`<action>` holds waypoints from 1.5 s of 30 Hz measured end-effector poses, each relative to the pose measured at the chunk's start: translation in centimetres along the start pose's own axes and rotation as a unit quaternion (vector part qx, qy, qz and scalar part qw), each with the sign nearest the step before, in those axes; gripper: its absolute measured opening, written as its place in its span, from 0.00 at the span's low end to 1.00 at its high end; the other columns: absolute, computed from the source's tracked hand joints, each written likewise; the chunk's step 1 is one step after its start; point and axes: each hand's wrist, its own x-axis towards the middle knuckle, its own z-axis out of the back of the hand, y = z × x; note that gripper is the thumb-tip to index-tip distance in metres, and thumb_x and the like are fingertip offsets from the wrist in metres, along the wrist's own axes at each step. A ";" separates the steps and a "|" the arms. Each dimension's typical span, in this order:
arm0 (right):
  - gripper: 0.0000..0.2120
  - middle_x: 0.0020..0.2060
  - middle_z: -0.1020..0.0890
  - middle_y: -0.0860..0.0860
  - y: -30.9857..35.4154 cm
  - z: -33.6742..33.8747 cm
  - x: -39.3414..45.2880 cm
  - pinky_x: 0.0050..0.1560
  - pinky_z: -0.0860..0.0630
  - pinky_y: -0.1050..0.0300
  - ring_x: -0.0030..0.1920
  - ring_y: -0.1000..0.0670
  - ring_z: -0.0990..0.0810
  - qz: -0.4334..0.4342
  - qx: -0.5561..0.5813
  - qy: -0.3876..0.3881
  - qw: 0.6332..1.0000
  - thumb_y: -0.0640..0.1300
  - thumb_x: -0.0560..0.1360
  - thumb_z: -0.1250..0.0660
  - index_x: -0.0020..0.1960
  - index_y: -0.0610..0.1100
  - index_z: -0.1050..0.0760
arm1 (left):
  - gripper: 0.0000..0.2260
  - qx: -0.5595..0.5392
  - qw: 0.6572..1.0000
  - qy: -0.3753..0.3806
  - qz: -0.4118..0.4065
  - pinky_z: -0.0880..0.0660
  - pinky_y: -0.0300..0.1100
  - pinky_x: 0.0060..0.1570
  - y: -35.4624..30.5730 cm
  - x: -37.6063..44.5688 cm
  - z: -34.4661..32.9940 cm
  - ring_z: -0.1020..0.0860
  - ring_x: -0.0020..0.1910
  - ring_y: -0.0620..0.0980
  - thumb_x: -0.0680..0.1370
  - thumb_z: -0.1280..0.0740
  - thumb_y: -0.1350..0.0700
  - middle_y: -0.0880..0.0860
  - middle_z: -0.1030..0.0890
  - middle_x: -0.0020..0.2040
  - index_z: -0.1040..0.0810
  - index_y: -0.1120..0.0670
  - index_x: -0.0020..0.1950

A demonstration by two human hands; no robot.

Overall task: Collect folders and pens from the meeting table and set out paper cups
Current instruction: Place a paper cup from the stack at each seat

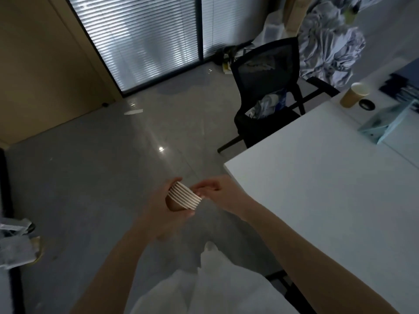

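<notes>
Lower centre of frame, off the table's near-left corner: left hand (166, 206) curled round a stack of paper cups (183, 197), brown bases in the palm, white rims toward the right. Right hand (218, 193) pinched the topmost rim with thumb and fingertips. Stack was over the grey floor (90, 177), not on the white table (328, 189). Upper right: one paper cup (353, 95) stood on the table beside a small black ring (366, 104); pale blue box (385, 123) near it; dark folders (405, 87) at the edge. Black chair (267, 94) stood behind the table
</notes>
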 end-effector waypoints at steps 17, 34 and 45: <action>0.21 0.54 0.19 0.46 0.5 9.2 21.3 0.49 0.25 0.68 0.52 0.51 0.20 -0.162 0.100 -0.104 0.976 0.32 0.73 0.32 0.65 0.40 0.26 | 0.26 -0.084 0.996 -0.011 -0.015 0.26 0.32 0.41 -7.9 31.4 4.5 0.21 0.41 0.36 0.65 0.20 0.53 0.48 0.20 0.49 0.30 0.47 0.56; 0.23 0.51 0.18 0.47 -3.4 21.6 26.3 0.56 0.21 0.48 0.52 0.48 0.18 -0.245 0.268 -0.444 0.819 0.36 0.68 0.25 0.61 0.40 0.24 | 0.25 0.007 0.967 0.242 -0.079 0.23 0.47 0.49 -18.7 51.0 -7.4 0.21 0.49 0.47 0.59 0.27 0.34 0.49 0.22 0.50 0.30 0.44 0.48; 0.25 0.54 0.20 0.48 -12.2 30.5 28.4 0.57 0.21 0.49 0.52 0.49 0.19 -0.291 0.393 -0.477 0.731 0.41 0.69 0.25 0.63 0.43 0.29 | 0.22 0.094 0.931 0.321 -0.147 0.31 0.32 0.38 -23.0 58.8 -20.5 0.24 0.49 0.42 0.73 0.27 0.46 0.51 0.24 0.55 0.29 0.53 0.61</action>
